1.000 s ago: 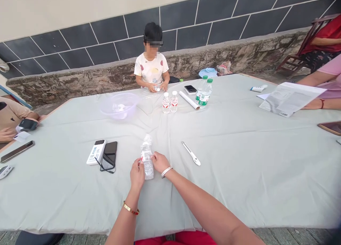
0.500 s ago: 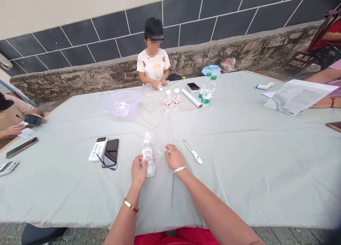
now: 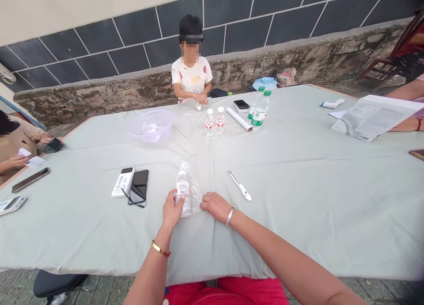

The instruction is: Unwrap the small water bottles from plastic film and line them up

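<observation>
A small clear water bottle (image 3: pixel 183 189) with a white cap and a red-and-white label lies on the cloth, its cap pointing away from me. My left hand (image 3: pixel 172 207) is closed around its left side, thumb on top. Thin clear plastic film (image 3: pixel 194 188) spreads under and to the right of the bottle. At the film's lower right edge, my right hand (image 3: pixel 214 206) has its fingers pinched together on the film. To the right of that hand lies a white utility knife (image 3: pixel 240 185).
Left of me are a white power bank (image 3: pixel 123 182) and a black phone (image 3: pixel 138 188). Farther off stand a translucent purple basin (image 3: pixel 150 126), two small bottles (image 3: pixel 214 122), a paper roll (image 3: pixel 239 119) and two green-capped bottles (image 3: pixel 259 109). A person (image 3: pixel 191 77) sits opposite; others sit at both sides.
My right hand has come down and left onto the film's edge, its fingers closing there. The film is drawn out flatter to the right. My left hand stays on the bottle.
</observation>
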The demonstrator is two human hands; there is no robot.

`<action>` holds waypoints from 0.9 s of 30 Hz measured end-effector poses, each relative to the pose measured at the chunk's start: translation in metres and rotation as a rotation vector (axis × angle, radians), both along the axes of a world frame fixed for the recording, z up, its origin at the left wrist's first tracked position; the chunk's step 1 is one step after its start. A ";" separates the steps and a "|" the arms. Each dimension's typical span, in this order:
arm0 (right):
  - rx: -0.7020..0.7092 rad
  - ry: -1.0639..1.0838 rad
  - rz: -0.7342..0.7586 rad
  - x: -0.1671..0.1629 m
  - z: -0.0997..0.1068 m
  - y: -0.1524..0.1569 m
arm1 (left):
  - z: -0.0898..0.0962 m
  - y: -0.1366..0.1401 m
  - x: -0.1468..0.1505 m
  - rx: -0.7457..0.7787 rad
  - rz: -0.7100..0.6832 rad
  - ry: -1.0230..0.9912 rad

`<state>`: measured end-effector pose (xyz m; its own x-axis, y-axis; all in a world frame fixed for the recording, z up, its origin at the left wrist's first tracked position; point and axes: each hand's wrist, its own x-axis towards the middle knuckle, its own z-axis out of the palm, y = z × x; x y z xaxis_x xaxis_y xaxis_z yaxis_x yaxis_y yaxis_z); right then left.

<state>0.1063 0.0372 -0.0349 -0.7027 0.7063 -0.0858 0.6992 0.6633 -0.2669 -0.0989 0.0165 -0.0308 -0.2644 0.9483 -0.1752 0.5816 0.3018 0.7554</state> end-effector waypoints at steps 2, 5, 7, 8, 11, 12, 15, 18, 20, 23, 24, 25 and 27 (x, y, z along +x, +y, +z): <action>-0.010 -0.070 -0.018 0.010 0.009 0.000 | 0.000 -0.001 -0.002 -0.018 0.017 -0.005; -0.044 -0.105 -0.209 0.014 0.029 -0.002 | -0.003 -0.002 -0.005 -0.013 0.068 -0.002; -0.025 0.115 -0.359 0.004 0.040 -0.004 | -0.006 -0.003 -0.006 0.002 0.084 -0.006; -0.016 0.294 -0.397 -0.006 0.043 -0.005 | -0.007 -0.004 -0.007 0.007 0.084 -0.009; -0.093 0.731 -0.346 -0.042 0.036 -0.006 | -0.009 -0.003 -0.013 -0.008 0.061 -0.033; -0.150 0.770 -0.316 -0.053 0.028 -0.006 | -0.010 -0.002 -0.016 -0.016 0.054 -0.044; -0.273 0.661 -0.286 -0.070 0.002 -0.009 | -0.009 0.000 -0.028 -0.037 0.094 -0.070; -0.287 0.494 -0.243 -0.070 -0.014 -0.015 | -0.004 0.003 -0.029 0.007 0.153 -0.011; -0.273 0.416 -0.207 -0.067 -0.016 -0.017 | 0.001 0.005 -0.023 0.055 0.130 0.104; -0.255 0.331 -0.199 -0.065 -0.013 -0.018 | 0.006 0.010 -0.017 0.048 0.126 0.235; -0.251 0.312 -0.201 -0.066 -0.012 -0.018 | 0.006 0.011 -0.019 0.027 0.145 0.236; -0.248 0.298 -0.204 -0.066 -0.012 -0.017 | 0.007 0.013 -0.023 0.005 0.163 0.222; -0.244 0.279 -0.205 -0.066 -0.012 -0.017 | 0.007 0.016 -0.038 -0.025 0.195 0.186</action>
